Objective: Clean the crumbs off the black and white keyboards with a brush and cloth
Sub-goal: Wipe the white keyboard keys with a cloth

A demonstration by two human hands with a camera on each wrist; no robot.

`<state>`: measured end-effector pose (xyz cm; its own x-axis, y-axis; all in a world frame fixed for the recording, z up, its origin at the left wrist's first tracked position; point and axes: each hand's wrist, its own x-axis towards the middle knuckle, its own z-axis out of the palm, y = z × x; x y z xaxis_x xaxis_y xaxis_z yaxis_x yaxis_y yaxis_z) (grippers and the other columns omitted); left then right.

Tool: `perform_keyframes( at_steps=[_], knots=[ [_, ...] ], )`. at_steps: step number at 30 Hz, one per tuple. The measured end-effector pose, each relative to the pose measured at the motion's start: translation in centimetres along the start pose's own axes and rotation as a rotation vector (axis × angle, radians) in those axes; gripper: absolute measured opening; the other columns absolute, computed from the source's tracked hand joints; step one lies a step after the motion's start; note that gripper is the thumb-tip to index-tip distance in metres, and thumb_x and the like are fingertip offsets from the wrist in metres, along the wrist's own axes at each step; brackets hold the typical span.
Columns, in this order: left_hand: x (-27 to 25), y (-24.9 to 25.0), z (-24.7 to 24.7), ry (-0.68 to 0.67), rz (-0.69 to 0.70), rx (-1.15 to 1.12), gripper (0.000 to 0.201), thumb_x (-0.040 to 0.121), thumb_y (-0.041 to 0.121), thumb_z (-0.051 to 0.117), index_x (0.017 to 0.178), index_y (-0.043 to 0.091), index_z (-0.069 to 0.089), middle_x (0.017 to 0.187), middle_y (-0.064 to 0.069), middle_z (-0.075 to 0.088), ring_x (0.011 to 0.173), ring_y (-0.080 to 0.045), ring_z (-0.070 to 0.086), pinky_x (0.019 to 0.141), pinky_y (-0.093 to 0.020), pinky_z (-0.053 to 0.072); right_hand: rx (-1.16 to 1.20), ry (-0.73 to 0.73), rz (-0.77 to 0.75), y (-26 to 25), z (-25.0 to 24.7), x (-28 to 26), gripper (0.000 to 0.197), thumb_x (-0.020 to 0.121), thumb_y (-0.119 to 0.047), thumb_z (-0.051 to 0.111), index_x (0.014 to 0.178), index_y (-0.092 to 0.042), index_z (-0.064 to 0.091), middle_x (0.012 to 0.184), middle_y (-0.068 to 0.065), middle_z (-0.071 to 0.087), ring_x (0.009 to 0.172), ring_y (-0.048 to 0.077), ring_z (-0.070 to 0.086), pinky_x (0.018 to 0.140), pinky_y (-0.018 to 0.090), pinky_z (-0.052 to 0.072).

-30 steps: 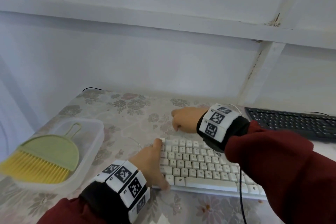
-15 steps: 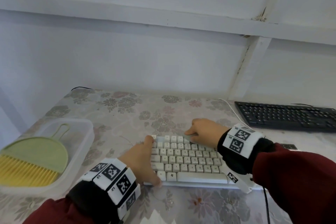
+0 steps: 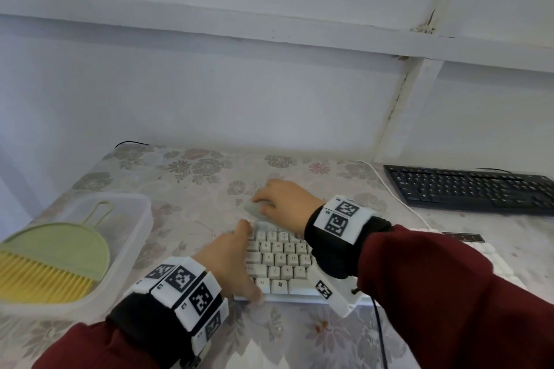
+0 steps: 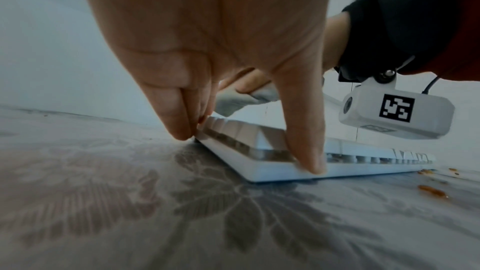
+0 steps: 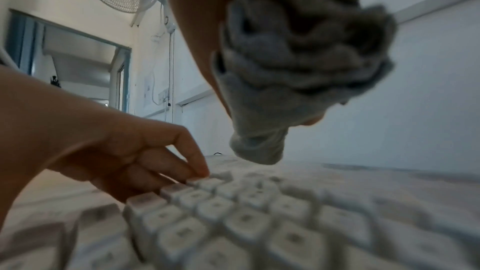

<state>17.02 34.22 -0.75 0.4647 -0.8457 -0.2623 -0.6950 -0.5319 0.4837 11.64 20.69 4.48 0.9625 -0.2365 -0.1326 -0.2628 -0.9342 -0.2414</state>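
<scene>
The white keyboard (image 3: 278, 260) lies on the flowered tablecloth in front of me. My left hand (image 3: 242, 260) holds its left end, with the thumb (image 4: 306, 141) on the front edge and the fingers (image 4: 179, 114) at the back corner. My right hand (image 3: 278, 201) grips a bunched grey cloth (image 3: 251, 208) just past the keyboard's back left corner. In the right wrist view the cloth (image 5: 298, 65) hangs a little above the top key row. The black keyboard (image 3: 470, 189) sits at the back right, untouched.
A clear plastic tub (image 3: 132, 219) at the left holds a green dustpan (image 3: 60, 249) and a yellow-bristled brush (image 3: 39, 278). Brown crumbs (image 4: 432, 190) lie on the tablecloth near the white keyboard's front edge. A white cable (image 3: 398, 198) runs back toward the wall.
My right hand swept the cloth from behind the keyboard onto the top key rows, then back out past the back left corner. The left hand kept its hold.
</scene>
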Motion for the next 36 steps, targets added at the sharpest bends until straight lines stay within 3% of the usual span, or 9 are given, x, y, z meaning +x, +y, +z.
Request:
perform_keyframes(
  at_steps=[3,10,14,19,21,25,29,31,36],
  knots=[
    [-0.1,0.1,0.0,0.001,0.012,-0.002,0.089,0.053,0.034,0.085,0.120,0.026,0.026,0.105,0.011,0.054,0.097,-0.010,0.055,0.086,-0.023,0.047,-0.044,-0.089,-0.064,-1.0,0.6,1.0,0.028,0.093,-0.008,0.047,0.114,0.000,0.065,0.118,0.018,0.060,0.107,0.032,0.056,0.094,0.038,0.043],
    [0.0,0.0,0.0,-0.001,-0.003,0.027,0.083,0.054,0.036,0.084,0.113,0.023,0.028,0.102,0.007,0.053,0.092,-0.013,0.055,0.082,-0.026,0.049,-0.157,-0.184,-0.106,0.2,-0.3,0.3,0.032,0.097,-0.011,0.044,0.124,-0.012,0.061,0.128,0.005,0.052,0.112,0.023,0.051,0.079,0.020,0.029],
    [-0.1,0.2,-0.1,0.003,-0.007,0.029,0.082,0.055,0.036,0.084,0.114,0.022,0.029,0.105,0.006,0.054,0.094,-0.013,0.056,0.084,-0.027,0.050,-0.399,-0.239,-0.098,-1.0,-0.4,0.9,0.033,0.096,-0.014,0.045,0.128,-0.012,0.055,0.113,0.007,0.049,0.099,0.024,0.048,0.078,0.028,0.035],
    [-0.2,0.3,-0.2,-0.003,-0.019,0.032,0.087,0.055,0.036,0.085,0.120,0.021,0.028,0.110,0.005,0.055,0.098,-0.014,0.055,0.087,-0.027,0.049,-0.682,-0.286,-0.198,-2.8,-1.0,0.9,0.033,0.100,-0.015,0.041,0.130,-0.017,0.053,0.138,0.006,0.041,0.123,0.027,0.043,0.078,0.025,0.027],
    [-0.3,0.3,-0.2,-0.007,-0.024,0.030,0.086,0.055,0.036,0.084,0.119,0.021,0.028,0.108,0.005,0.055,0.096,-0.014,0.056,0.086,-0.028,0.050,-0.723,-0.255,-0.194,-2.5,-1.2,0.8,0.031,0.099,-0.015,0.043,0.127,-0.014,0.055,0.137,0.006,0.042,0.123,0.028,0.042,0.082,0.027,0.035],
    [-0.4,0.4,-0.2,-0.010,-0.030,0.032,0.085,0.056,0.036,0.084,0.117,0.022,0.027,0.102,0.005,0.054,0.091,-0.014,0.056,0.081,-0.028,0.051,-0.394,-0.125,-0.020,1.1,-2.4,0.4,0.020,0.097,-0.011,0.043,0.110,-0.008,0.059,0.124,0.006,0.050,0.100,0.021,0.051,0.081,0.027,0.044],
    [-0.3,0.3,-0.1,-0.006,-0.028,0.030,0.086,0.055,0.037,0.084,0.116,0.023,0.026,0.102,0.006,0.052,0.091,-0.013,0.054,0.078,-0.025,0.049,-0.157,-0.129,-0.076,2.2,-2.3,-1.6,0.033,0.099,-0.018,0.040,0.126,-0.017,0.060,0.096,-0.009,0.048,0.089,0.010,0.042,0.070,0.012,0.032],
    [-0.3,0.3,-0.1,-0.014,-0.032,0.024,0.086,0.055,0.037,0.084,0.117,0.024,0.026,0.102,0.007,0.052,0.091,-0.012,0.054,0.080,-0.025,0.049,-0.082,-0.154,-0.085,2.0,-1.1,-2.7,0.034,0.099,-0.022,0.040,0.127,-0.017,0.059,0.081,-0.014,0.043,0.086,0.012,0.045,0.063,0.012,0.033],
    [-0.2,0.3,-0.2,-0.030,-0.040,0.014,0.087,0.056,0.036,0.084,0.118,0.025,0.023,0.099,0.009,0.051,0.090,-0.010,0.055,0.080,-0.025,0.050,-0.168,-0.178,-0.024,4.0,-0.5,-3.1,0.037,0.099,-0.019,0.039,0.133,-0.023,0.054,0.089,-0.002,0.040,0.086,0.017,0.043,0.075,0.024,0.030]
  ],
)
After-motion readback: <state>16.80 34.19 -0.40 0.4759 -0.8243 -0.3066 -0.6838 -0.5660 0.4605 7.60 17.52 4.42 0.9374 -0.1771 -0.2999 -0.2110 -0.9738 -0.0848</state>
